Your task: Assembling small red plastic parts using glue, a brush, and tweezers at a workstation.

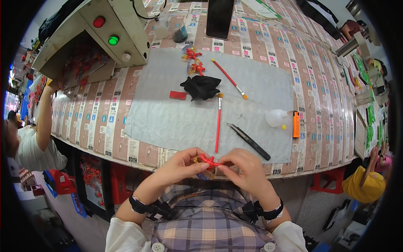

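Just over the table's near edge, my left hand (183,165) and my right hand (243,169) come together on a small red plastic figure (208,161) with yellow and bluish parts. Both hands are closed on it, fingertips pinching it from either side. Beyond them on a grey sheet (155,117) lie a red-handled paintbrush (218,126) and a black craft knife (248,141). Farther off are a second red brush (230,79), a crumpled black cloth (201,87), a red block (177,95) and similar red figures (195,67).
At the right, a white bottle (277,118) lies beside an orange lighter (296,124). A phone (219,19) stands at the back near small jars (180,33). A cream machine (96,33) with red and green buttons occupies the left, where another person's arm (44,113) reaches in.
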Demonstrator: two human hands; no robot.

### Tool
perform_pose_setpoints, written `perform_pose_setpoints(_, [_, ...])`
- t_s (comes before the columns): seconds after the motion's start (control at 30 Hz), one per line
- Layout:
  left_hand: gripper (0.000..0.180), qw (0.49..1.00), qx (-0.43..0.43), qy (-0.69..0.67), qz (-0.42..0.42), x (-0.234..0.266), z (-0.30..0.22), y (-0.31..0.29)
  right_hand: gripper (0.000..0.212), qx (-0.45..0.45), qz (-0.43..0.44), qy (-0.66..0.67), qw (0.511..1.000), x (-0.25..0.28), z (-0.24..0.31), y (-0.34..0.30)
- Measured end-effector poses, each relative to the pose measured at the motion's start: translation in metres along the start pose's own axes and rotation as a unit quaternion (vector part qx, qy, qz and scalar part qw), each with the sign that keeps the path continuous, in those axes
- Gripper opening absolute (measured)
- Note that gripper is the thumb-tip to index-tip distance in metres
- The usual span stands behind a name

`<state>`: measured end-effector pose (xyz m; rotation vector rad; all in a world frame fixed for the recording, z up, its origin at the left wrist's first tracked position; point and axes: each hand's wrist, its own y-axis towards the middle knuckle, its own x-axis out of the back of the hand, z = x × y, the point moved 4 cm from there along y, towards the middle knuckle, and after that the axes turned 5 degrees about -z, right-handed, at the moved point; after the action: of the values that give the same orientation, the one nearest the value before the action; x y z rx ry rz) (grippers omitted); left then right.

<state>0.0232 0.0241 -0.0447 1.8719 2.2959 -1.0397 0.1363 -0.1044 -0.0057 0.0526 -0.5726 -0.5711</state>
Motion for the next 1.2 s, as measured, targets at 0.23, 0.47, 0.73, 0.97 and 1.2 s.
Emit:
perform_pose_setpoints(0.23, [0.017,0.996,0.068,0.032,0.038,0.009,0.005,0.012,0.012,-0.006,0.044,0.001,0.999,-0.011,-0.016,0.001])
perform_pose_setpoints(0.47, [0.015,0.996,0.063,0.046,0.031,0.008,0.008,0.017,0.012,0.007,0.039,-0.009,0.999,-0.012,-0.025,-0.002])
perform_pose_setpoints(0.73, [0.014,0.996,0.061,0.044,0.045,0.006,0.008,0.019,0.011,0.034,0.023,0.002,0.999,-0.013,-0.026,-0.009])
perform_pose_setpoints(0.97, [0.014,0.995,0.058,0.069,0.046,0.005,0.007,0.020,0.011,0.058,0.001,-0.021,0.998,-0.012,-0.024,-0.011])
perform_pose_setpoints(1.2, [0.014,0.995,0.050,0.071,0.044,0.005,0.008,0.019,0.011,0.066,-0.012,-0.021,0.998,-0.014,-0.023,-0.012])
